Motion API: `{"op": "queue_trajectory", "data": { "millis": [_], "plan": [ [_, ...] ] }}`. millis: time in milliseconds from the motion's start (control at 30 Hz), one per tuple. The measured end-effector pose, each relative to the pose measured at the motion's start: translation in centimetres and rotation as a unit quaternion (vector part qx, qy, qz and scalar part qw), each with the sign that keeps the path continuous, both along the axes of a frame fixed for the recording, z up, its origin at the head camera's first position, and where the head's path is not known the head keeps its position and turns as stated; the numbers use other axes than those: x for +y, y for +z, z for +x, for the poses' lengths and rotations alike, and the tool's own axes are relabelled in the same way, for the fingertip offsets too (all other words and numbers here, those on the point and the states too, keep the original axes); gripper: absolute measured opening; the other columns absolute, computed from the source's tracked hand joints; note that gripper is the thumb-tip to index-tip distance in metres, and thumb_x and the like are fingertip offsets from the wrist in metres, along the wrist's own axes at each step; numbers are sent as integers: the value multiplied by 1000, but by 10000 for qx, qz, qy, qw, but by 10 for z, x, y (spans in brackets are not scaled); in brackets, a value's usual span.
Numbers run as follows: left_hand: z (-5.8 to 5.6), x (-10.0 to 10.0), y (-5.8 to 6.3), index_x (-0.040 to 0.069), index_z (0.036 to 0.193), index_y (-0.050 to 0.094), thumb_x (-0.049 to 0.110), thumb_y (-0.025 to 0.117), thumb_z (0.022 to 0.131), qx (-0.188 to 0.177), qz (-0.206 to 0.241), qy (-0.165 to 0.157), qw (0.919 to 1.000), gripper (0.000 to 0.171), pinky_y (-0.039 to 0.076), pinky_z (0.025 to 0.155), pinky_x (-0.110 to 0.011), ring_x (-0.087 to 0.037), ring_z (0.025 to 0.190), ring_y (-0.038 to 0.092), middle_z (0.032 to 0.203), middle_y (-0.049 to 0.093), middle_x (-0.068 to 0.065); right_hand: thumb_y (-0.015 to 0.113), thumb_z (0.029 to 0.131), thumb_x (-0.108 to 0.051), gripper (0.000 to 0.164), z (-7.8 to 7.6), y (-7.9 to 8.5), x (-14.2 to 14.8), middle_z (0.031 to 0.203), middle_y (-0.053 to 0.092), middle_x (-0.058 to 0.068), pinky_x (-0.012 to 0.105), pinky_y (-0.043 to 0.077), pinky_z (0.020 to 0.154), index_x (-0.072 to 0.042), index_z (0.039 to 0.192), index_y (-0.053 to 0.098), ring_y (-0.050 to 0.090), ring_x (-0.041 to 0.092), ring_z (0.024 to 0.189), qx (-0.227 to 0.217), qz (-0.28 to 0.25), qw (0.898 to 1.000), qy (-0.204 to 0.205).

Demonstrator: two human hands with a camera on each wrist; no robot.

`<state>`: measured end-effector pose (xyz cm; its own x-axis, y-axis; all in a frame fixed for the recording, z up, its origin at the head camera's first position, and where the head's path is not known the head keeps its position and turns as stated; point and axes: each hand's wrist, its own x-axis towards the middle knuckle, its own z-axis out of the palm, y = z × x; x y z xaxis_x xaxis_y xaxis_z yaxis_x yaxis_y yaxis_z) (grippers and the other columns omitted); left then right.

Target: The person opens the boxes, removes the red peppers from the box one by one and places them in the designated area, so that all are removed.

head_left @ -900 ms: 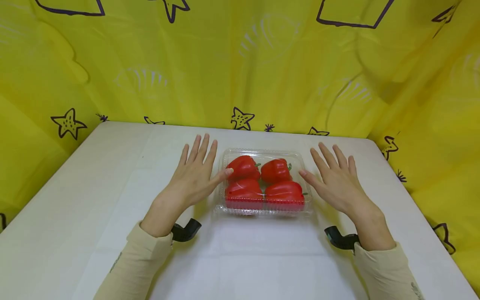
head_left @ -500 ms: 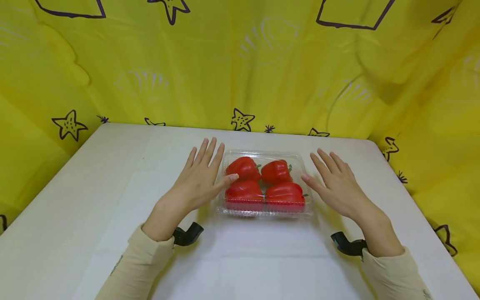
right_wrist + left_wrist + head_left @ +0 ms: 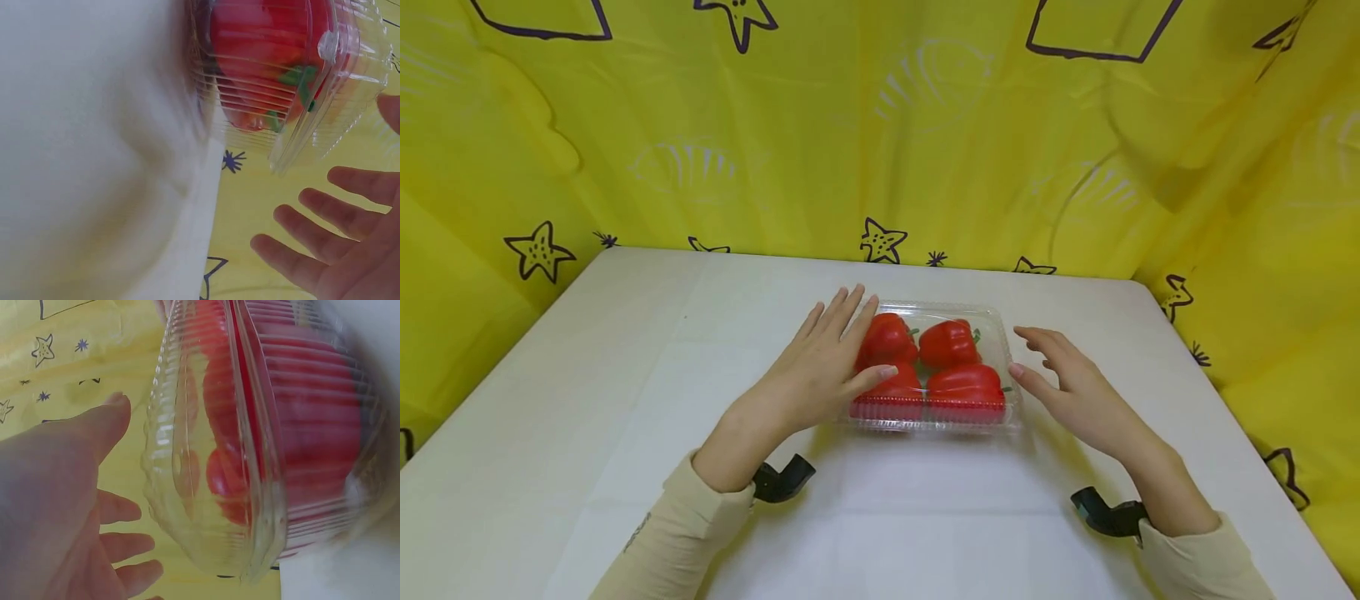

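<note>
A clear plastic clamshell box sits on the white table, its lid down over several red bell peppers with green stems. Over the box's left side hovers my left hand, fingers extended and thumb above a front pepper. The left wrist view shows that hand apart from the ribbed box. Just off the box's right side is my right hand, its fingers slightly bent and thumb near the edge. A gap separates the right hand from the box in the right wrist view.
The white table extends on both sides of the box and in front of it. A yellow curtain with starfish drawings hangs behind and at both sides. A black wrist mount juts from the left sleeve, another black mount from the right.
My left hand has moved right and slightly down in the head view, now overlapping the box's left side. My right hand has lowered and turned, its fingers bending inward. The box stays put.
</note>
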<state>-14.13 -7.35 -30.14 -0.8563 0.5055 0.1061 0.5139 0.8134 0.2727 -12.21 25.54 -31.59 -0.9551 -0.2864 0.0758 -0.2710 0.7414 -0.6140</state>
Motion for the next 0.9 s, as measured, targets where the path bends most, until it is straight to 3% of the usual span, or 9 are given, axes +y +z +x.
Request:
{"op": "queue_trajectory", "data": {
  "millis": [133,300,500,700,900],
  "plan": [
    [3,5,2,4,156,28,53,55,97,342,34,-304,9989,82,15,126,-50,-33,153,19,164,25,-15,55,102,-29,54,4,-3,0,147,46,20,60,44,104,-4,148,40,50,40,130,12,-376,9993,-12],
    [6,18,2,5,150,41,49,59,96,823,38,-709,9941,72,23,124,-49,-31,147,35,153,43,-13,52,104,-29,49,8,-5,2,145,49,19,53,51,99,-3,145,43,58,37,124,-330,-650,9972,-155],
    [8,35,-1,5,144,49,43,62,96,1354,19,-1314,9820,62,35,119,-44,-25,134,50,142,56,-11,49,105,-26,47,10,-8,8,145,50,18,35,56,95,-6,146,42,70,23,107,-818,-973,9919,-28],
    [9,51,-4,9,142,52,39,61,97,1494,-95,-1734,9734,55,37,117,-41,-22,131,53,140,58,-7,47,105,-20,48,9,-9,14,145,45,22,24,58,88,-1,148,37,68,10,102,-1329,-1753,9754,166],
    [11,67,-9,16,137,57,39,66,94,1804,-227,-2116,9603,50,43,113,-37,-18,127,57,136,61,0,51,103,-17,53,5,-13,14,143,43,27,29,60,84,4,149,31,67,12,101,-1734,-2290,9576,222]
  ]
}}
